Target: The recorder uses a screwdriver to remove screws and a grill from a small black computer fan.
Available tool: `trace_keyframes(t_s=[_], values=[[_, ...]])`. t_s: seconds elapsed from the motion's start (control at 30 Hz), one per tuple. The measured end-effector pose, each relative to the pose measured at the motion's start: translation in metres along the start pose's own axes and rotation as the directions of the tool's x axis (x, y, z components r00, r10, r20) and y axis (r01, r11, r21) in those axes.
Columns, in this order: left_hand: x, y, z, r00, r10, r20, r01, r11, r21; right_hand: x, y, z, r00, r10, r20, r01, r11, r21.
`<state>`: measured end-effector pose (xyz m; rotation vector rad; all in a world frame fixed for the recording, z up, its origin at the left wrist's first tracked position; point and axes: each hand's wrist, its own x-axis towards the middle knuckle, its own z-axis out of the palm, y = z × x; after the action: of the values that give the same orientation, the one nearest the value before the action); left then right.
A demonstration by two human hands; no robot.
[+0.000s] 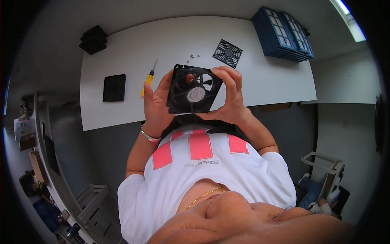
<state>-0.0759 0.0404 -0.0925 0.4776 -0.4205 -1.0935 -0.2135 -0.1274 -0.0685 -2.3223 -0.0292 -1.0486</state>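
A square black cooling fan (183, 95) with a round silver label at its hub is held up in front of my chest, over the table's near edge. My left hand (156, 101) grips its left side, the thumb raised clear and the other fingers partly hidden behind the frame. My right hand (232, 97) closes on the opposite side, with fingertips at the upper right corner and the thumb by the lower edge. Beyond the fan, a black fan grille (228, 53) and several small screws (191, 56) lie on the table. A yellow-handled screwdriver (148, 82) rests near my left hand.
The white table (134, 44) spreads out before me. A flat black square part (114, 88) lies on its left side. Stacked black fans (94, 40) stand at the far left corner, and blue framed trays (280, 34) are piled at the far right. A cart (325, 166) stands behind on the right.
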Motion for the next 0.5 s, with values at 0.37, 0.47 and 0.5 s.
trace_keyframes(t_s=[0.37,0.47,0.5], values=[[0.007,0.012,0.028,0.996,0.056,-0.075,-0.065,0.990,-0.122,0.003,0.003,0.002,1.000,-0.021,0.013,0.020,0.999,0.041],[0.005,0.018,-0.010,0.890,0.078,-0.449,-0.098,0.995,-0.021,0.018,-0.008,-0.005,0.992,-0.066,-0.108,0.072,0.996,0.045],[0.012,0.020,-0.001,0.895,0.091,-0.437,-0.106,0.994,-0.011,0.024,-0.012,-0.009,0.992,-0.070,-0.100,0.076,0.995,0.057]])
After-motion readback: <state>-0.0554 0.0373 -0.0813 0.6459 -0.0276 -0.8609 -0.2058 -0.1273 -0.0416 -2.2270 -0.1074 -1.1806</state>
